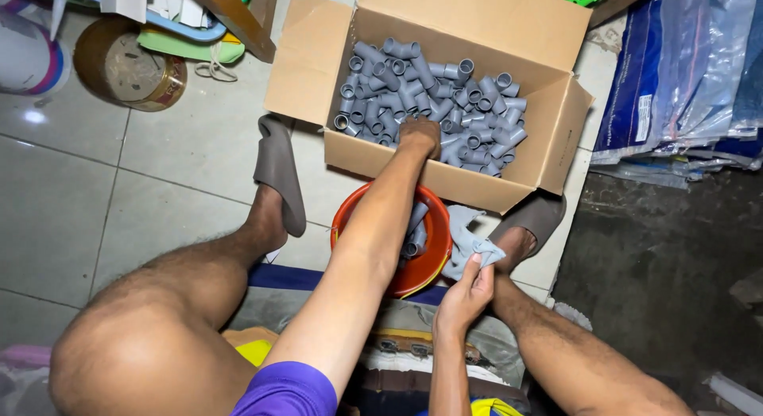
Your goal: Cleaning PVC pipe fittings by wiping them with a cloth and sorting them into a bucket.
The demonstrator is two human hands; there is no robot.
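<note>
An open cardboard box (pixel 445 176) stands on the tiled floor in front of me, filled with several short grey plastic pipe fittings (pixel 429 90). My left hand (pixel 420 136) reaches over the box's near wall and rests among the fittings; its fingers are hidden, so whether it grips one is unclear. My right hand (pixel 467 290) pinches a grey cloth (pixel 467 239) just right of an orange bowl (pixel 347 215). The bowl sits between my feet and holds a few grey fittings (pixel 413 233).
My feet wear brown slippers (pixel 280 171) on either side of the bowl. A round tin lid (pixel 127 66) and clutter lie at the upper left. Plastic-wrapped blue packages (pixel 683 74) are stacked at the right, above a dark rough floor patch (pixel 660 257).
</note>
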